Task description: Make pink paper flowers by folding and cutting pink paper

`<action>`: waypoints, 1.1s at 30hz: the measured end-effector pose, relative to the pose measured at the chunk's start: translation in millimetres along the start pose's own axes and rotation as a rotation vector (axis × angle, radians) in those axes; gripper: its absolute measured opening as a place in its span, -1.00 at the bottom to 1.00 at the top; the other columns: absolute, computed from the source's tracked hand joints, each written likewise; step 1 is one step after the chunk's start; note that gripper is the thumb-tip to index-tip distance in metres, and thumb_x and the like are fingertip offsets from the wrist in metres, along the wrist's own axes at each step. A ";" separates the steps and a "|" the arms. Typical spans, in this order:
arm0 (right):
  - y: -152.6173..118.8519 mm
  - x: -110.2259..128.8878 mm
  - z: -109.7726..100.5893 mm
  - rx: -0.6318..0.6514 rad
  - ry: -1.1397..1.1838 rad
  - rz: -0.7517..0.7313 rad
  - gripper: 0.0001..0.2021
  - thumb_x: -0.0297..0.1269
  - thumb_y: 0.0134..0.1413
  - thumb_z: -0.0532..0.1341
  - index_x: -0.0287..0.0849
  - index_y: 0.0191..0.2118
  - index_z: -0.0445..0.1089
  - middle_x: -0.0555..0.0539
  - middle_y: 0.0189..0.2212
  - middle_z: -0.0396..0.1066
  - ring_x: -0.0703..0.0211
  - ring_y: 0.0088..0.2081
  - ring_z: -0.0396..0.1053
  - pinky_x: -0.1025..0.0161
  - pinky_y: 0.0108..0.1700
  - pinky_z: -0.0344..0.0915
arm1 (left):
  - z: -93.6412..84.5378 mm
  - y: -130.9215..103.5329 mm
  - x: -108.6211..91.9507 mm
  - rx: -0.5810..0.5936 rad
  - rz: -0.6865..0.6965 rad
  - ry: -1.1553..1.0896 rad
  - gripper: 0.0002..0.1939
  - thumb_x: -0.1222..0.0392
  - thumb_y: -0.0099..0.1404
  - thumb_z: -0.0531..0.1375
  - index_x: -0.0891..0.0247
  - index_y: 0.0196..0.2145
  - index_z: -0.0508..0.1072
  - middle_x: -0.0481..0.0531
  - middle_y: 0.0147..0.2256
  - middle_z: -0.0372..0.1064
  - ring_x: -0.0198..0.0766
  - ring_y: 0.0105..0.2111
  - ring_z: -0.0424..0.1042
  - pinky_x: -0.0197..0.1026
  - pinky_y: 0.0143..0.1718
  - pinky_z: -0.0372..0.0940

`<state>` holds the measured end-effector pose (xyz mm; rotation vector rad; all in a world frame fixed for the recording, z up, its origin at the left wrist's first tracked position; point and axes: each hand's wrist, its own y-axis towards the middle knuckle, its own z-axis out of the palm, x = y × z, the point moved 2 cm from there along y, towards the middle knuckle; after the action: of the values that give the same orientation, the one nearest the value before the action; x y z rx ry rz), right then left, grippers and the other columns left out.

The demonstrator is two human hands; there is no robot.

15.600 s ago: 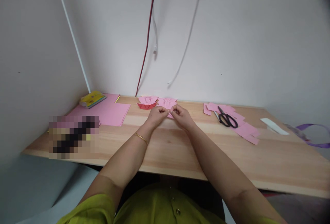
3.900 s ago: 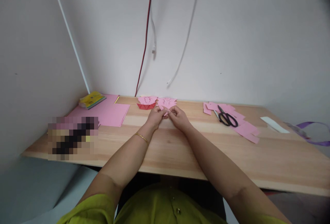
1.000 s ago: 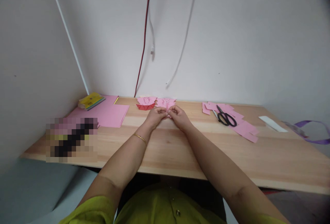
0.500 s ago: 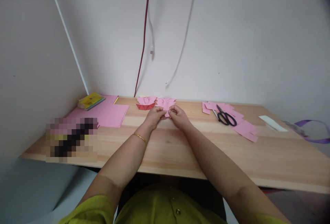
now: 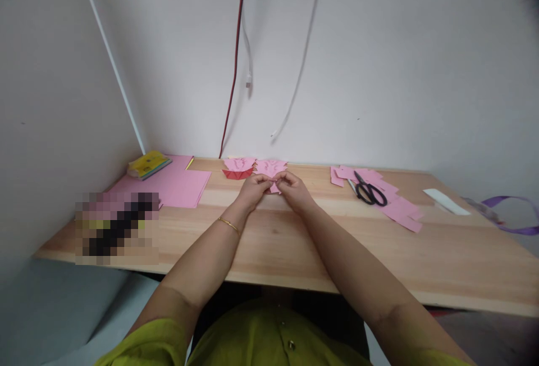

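Note:
My left hand (image 5: pixel 256 189) and my right hand (image 5: pixel 292 189) meet over the middle of the table, fingertips pinched together. Between them they hold a small piece of pink paper (image 5: pixel 274 188), mostly covered by the fingers. Just beyond the hands lie pink folded paper pieces (image 5: pixel 270 166), close to the wall. To their left is another pink folded group (image 5: pixel 239 163), with a red folded paper piece (image 5: pixel 238 173) in front of it.
Black-handled scissors (image 5: pixel 370 192) rest on pink paper pieces (image 5: pixel 400 211) at the right. A white strip (image 5: pixel 446 201) lies farther right. Pink sheets (image 5: pixel 185 189) and a yellow packet (image 5: pixel 149 164) are at the left, near a blurred-out patch. Cables (image 5: pixel 238 57) hang down the wall.
The fingertips have drawn closer together over the pink paper, which now shows less between them and looks folded or bent. Everything else stays where it was.

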<state>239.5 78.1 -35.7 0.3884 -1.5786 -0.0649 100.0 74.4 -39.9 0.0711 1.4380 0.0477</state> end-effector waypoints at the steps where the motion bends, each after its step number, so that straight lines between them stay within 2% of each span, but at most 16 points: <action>1: -0.4 0.6 -0.3 -0.002 -0.010 -0.003 -0.86 -0.29 -0.14 0.16 -0.16 -0.37 0.36 0.07 -0.55 0.20 0.31 -0.51 0.11 0.34 -0.46 0.05 | 0.6 -0.3 -0.4 -0.003 -0.006 -0.019 -0.89 0.23 -0.08 0.28 0.31 -0.53 0.48 -0.10 -0.60 0.32 -0.41 -0.58 0.23 -0.32 -0.49 0.13; 5: -0.2 0.8 -2.2 -0.025 -0.078 -0.005 -0.88 -0.33 -0.17 0.12 -0.16 -0.43 0.37 0.08 -0.59 0.19 0.30 -0.53 0.11 0.33 -0.46 0.03 | 3.6 -2.7 -3.2 0.015 -0.047 -0.125 -0.89 0.24 -0.07 0.27 0.33 -0.52 0.49 -0.07 -0.58 0.34 -0.40 -0.56 0.27 -0.30 -0.44 0.22; 9: 1.9 -0.5 -3.6 -0.042 -0.171 -0.050 -0.84 -0.33 -0.18 0.10 -0.17 -0.42 0.39 0.06 -0.55 0.26 0.28 -0.50 0.16 0.31 -0.42 0.09 | 4.4 -3.7 -4.8 0.046 -0.107 -0.203 -0.87 0.22 -0.05 0.28 0.34 -0.52 0.47 -0.06 -0.61 0.31 -0.40 -0.57 0.27 -0.25 -0.42 0.30; 15: 2.3 -1.9 -3.8 -0.045 -0.238 -0.125 -0.83 -0.34 -0.14 0.09 -0.16 -0.42 0.42 0.00 -0.48 0.33 0.24 -0.43 0.23 0.29 -0.36 0.16 | 2.4 -3.0 -4.1 0.021 -0.123 -0.159 -0.74 0.09 -0.04 0.31 0.34 -0.61 0.39 -0.08 -0.63 0.26 -0.42 -0.58 0.24 -0.30 -0.47 0.27; 18: 1.3 -1.5 -3.6 -0.025 -0.227 -0.111 -0.84 -0.32 -0.12 0.11 -0.16 -0.40 0.42 0.01 -0.48 0.33 0.25 -0.45 0.21 0.29 -0.36 0.16 | 2.0 -3.6 -4.2 0.009 -0.109 -0.136 -0.77 0.12 -0.08 0.34 0.35 -0.59 0.43 -0.09 -0.64 0.25 -0.43 -0.59 0.23 -0.32 -0.48 0.25; 23: 1.6 1.4 -5.9 -0.043 -0.095 -0.030 -0.77 -0.21 -0.04 0.14 -0.15 -0.24 0.37 0.04 -0.47 0.29 0.26 -0.44 0.20 0.31 -0.36 0.17 | 2.0 -1.8 -3.4 0.010 -0.098 -0.187 -0.78 0.14 -0.08 0.34 0.34 -0.59 0.43 -0.07 -0.63 0.28 -0.41 -0.57 0.25 -0.29 -0.45 0.26; 28: 2.0 6.9 -8.4 -0.065 -0.138 -0.026 -0.77 -0.09 0.04 0.14 -0.16 -0.38 0.34 0.00 -0.44 0.29 0.22 -0.37 0.22 0.30 -0.29 0.18 | 1.4 -1.0 -3.4 0.009 -0.063 -0.161 -0.81 0.15 -0.04 0.31 0.33 -0.60 0.43 -0.07 -0.63 0.30 -0.42 -0.58 0.23 -0.31 -0.47 0.21; 33: 0.2 10.3 -7.3 0.002 -0.251 -0.056 -0.78 -0.10 0.04 0.13 -0.15 -0.45 0.28 0.04 -0.54 0.22 0.24 -0.45 0.16 0.31 -0.37 0.14 | 0.5 -0.8 -3.5 0.016 -0.017 -0.058 -0.79 0.13 -0.02 0.28 0.32 -0.63 0.40 -0.10 -0.65 0.24 -0.43 -0.61 0.17 -0.33 -0.52 0.10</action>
<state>246.6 76.8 -25.4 0.4397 -1.8153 -0.1603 100.0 73.3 -36.4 0.0729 1.3811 0.0198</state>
